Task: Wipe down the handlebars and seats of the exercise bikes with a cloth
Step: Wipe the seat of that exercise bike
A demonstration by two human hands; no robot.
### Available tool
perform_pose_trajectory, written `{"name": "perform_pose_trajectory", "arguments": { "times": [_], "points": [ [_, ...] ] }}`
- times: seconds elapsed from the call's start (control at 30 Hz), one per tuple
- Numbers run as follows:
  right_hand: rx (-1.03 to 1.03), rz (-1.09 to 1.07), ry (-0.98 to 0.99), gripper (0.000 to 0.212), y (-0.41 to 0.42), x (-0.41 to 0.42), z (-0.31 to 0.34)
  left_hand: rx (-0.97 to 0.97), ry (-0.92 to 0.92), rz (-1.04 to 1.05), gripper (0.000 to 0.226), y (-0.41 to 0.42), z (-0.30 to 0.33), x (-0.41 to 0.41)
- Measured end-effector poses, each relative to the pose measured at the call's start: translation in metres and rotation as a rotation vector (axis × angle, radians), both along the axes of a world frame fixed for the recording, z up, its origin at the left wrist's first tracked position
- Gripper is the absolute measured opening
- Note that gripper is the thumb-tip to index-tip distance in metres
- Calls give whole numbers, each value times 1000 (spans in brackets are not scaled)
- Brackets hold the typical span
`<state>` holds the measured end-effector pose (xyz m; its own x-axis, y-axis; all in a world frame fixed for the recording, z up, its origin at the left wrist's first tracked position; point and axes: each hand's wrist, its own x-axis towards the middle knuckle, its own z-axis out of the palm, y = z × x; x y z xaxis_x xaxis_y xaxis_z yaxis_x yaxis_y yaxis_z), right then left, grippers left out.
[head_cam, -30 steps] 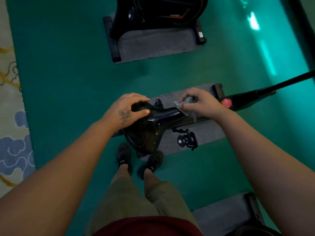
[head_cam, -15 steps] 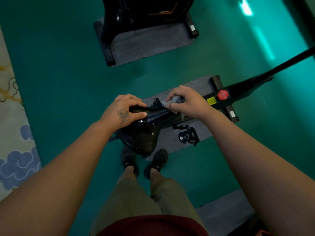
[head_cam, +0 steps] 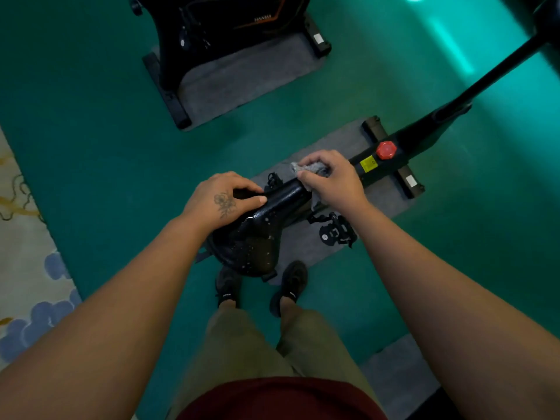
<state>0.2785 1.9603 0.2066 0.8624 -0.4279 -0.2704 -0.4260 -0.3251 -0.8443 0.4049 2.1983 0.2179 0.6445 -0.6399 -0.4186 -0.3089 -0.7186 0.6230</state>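
A: Place type?
B: Gym or fitness room. Two black exercise bikes: near black bike frame with red round knob (head_cam: pixel 386 150), second black bike with orange trim (head_cam: pixel 236 19) behind it.
A: Floor?
B: Green carpet floor (head_cam: pixel 91 101), grey rectangular mat (head_cam: pixel 242 77) under each bike. Cream rug with blue cloud pattern (head_cam: pixel 27 283) at left edge. Teal light glare top right.

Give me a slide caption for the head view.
Left hand steadies the wet bike seat while right hand wipes its nose with a cloth.
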Motion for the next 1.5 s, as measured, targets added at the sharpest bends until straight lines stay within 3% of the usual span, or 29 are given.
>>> {"name": "perform_pose_trajectory", "arguments": {
  "times": [0.13, 0.27, 0.57, 0.8, 1.07, 1.33, 1.5],
  "points": [
    [90, -258, -66, 15, 23, -23, -6, 31, 79, -10, 26, -7, 0, 9],
    [116, -488, -139, 24, 61, -50, -13, 21, 203, 1, 21, -13, 0, 17],
    [138, -727, -152, 24, 78, -30, -15, 17, 251, -70, 30, -14, -7, 30],
    [94, -748, -149, 12, 94, -33, -14, -8, 302, -98, 23, -16, -7, 33],
    [155, -827, -179, 13, 141, -54, -33, -38, 320, -122, 24, -18, -11, 37],
    [125, -815, -194, 22, 121, -49, -29, -65, 333, -119, 23, -16, -12, 36],
    [103, -734, -146, 19, 135, -61, -29, -69, 322, -140, 43, -11, -12, 35]
  ]
}}
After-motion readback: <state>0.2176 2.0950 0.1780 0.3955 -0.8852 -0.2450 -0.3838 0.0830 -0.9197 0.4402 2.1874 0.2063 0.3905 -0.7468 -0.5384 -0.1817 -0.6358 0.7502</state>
